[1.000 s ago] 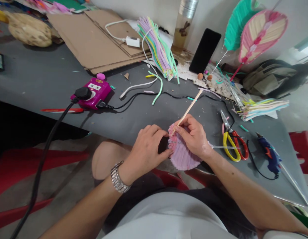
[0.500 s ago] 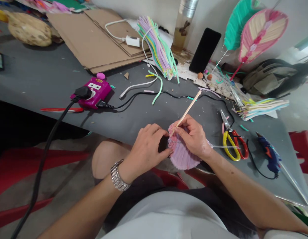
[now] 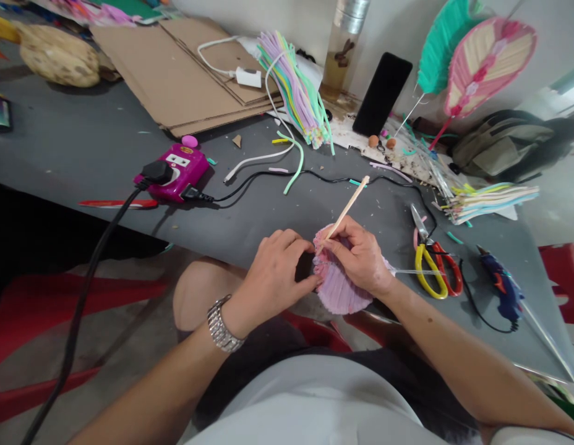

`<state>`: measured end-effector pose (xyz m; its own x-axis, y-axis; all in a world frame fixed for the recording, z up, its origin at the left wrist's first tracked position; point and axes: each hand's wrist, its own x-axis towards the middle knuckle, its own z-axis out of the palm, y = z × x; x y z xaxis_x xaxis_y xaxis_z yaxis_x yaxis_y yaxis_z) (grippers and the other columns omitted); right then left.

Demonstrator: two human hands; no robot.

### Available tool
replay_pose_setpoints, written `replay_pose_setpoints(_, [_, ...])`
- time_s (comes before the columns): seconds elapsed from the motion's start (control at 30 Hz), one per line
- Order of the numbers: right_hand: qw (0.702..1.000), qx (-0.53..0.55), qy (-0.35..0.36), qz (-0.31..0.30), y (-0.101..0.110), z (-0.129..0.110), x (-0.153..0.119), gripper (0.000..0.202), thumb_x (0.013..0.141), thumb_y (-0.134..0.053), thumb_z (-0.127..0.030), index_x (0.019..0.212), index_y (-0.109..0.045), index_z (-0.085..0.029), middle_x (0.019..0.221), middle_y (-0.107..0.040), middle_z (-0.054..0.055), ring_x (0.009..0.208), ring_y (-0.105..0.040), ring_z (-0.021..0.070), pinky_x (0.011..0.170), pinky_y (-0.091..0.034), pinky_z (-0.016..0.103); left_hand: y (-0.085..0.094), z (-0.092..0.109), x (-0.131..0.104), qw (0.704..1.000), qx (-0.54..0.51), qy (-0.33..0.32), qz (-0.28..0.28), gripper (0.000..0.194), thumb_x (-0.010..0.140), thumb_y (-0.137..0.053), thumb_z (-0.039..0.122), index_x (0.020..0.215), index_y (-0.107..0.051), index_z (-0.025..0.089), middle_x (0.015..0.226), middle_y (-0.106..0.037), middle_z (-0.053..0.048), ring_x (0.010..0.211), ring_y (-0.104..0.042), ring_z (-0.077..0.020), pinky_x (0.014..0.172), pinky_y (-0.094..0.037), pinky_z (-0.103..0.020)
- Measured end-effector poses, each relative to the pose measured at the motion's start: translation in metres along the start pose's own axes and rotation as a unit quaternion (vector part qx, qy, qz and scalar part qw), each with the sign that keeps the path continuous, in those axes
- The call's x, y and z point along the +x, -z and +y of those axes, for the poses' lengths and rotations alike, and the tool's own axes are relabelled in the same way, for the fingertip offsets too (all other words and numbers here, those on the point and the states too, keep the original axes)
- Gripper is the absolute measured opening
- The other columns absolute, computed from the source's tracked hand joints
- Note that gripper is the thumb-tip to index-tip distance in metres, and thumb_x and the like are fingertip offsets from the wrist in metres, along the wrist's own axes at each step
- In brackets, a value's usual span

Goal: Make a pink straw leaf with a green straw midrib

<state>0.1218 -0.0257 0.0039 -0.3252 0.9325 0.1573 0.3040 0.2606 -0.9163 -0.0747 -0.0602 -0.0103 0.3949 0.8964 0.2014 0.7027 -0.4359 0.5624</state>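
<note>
At the table's front edge, my left hand (image 3: 278, 269) grips the left rim of a pink and lilac leaf-shaped fan (image 3: 345, 296) between thumb and fingers. My right hand (image 3: 360, 256) lies over the fan, its thumb and forefinger pinched on a pale wooden stick (image 3: 346, 208). The stick's lower end meets the fan's pink edge, and its upper end points away over the table. A thin clear rod (image 3: 414, 272) sticks out on the fan's right side, under my right wrist.
Scissors (image 3: 430, 259) and a blue glue gun (image 3: 503, 287) lie on the right. A purple power socket (image 3: 179, 172), cardboard sheets (image 3: 175, 74), a bundle of pipe cleaners (image 3: 296, 93) and a phone (image 3: 382, 93) are farther back. Two leaf fans (image 3: 491, 65) stand at the back right.
The wooden stick's upper end has moved down and slightly left, toward me. My left hand stays at the fan's rim, almost unmoved.
</note>
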Motion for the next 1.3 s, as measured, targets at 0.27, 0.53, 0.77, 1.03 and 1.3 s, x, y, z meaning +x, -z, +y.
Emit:
replay_pose_setpoints(0.27, [0.999, -0.006, 0.034, 0.039, -0.001, 0.001, -0.001, 0.01, 0.096, -0.062, -0.022, 0.086, -0.062, -0.022, 0.086, -0.073, 0.001, 0.076, -0.068, 0.0136, 0.075, -0.056, 0.029, 0.0, -0.001, -0.001, 1.0, -0.005, 0.002, 0.002, 0.034, 0.086, -0.076, 0.043, 0.106, -0.063, 0.019, 0.103, -0.064, -0.007, 0.095, -0.057, -0.0266, 0.081, -0.043, -0.042])
replay_pose_setpoints(0.53, [0.999, -0.026, 0.021, 0.036, -0.002, 0.001, -0.001, 0.011, 0.095, -0.064, -0.021, 0.084, -0.064, -0.023, 0.088, -0.074, 0.001, 0.081, -0.069, 0.0147, 0.077, -0.056, 0.03, 0.0, -0.001, -0.001, 1.0, 0.0, 0.004, 0.0, 0.035, 0.086, -0.075, 0.044, 0.107, -0.062, 0.019, 0.103, -0.064, -0.007, 0.094, -0.057, -0.0263, 0.08, -0.042, -0.041])
replay_pose_setpoints(0.77, [0.999, -0.019, 0.017, 0.021, -0.002, 0.002, -0.001, 0.011, 0.095, -0.064, -0.024, 0.084, -0.065, -0.023, 0.089, -0.073, 0.0, 0.079, -0.068, 0.0148, 0.076, -0.056, 0.031, 0.0, -0.001, 0.0, 1.0, 0.002, -0.003, 0.003, 0.034, 0.087, -0.074, 0.044, 0.106, -0.062, 0.019, 0.104, -0.064, -0.007, 0.094, -0.056, -0.0263, 0.08, -0.042, -0.041])
replay_pose_setpoints(1.03, [0.995, -0.081, 0.062, -0.012, 0.0, 0.01, -0.005, 0.009, 0.096, -0.062, -0.022, 0.089, -0.066, -0.025, 0.092, -0.073, 0.001, 0.084, -0.069, 0.0172, 0.085, -0.054, 0.036, 0.0, -0.002, 0.0, 1.0, -0.008, 0.0, 0.001, 0.035, 0.086, -0.075, 0.044, 0.108, -0.063, 0.019, 0.105, -0.064, -0.007, 0.097, -0.057, -0.0266, 0.082, -0.043, -0.041])
replay_pose_setpoints(1.3, [0.997, -0.019, 0.057, 0.053, -0.001, -0.002, -0.03, 0.006, 0.1, -0.058, -0.026, 0.098, -0.063, -0.024, 0.098, -0.069, 0.004, 0.093, -0.069, 0.0189, 0.088, -0.057, 0.038, 0.001, 0.002, 0.001, 1.0, 0.014, -0.007, 0.004, 0.038, 0.091, -0.066, 0.053, 0.114, -0.062, 0.023, 0.104, -0.064, -0.006, 0.095, -0.057, -0.026, 0.079, -0.042, -0.039])
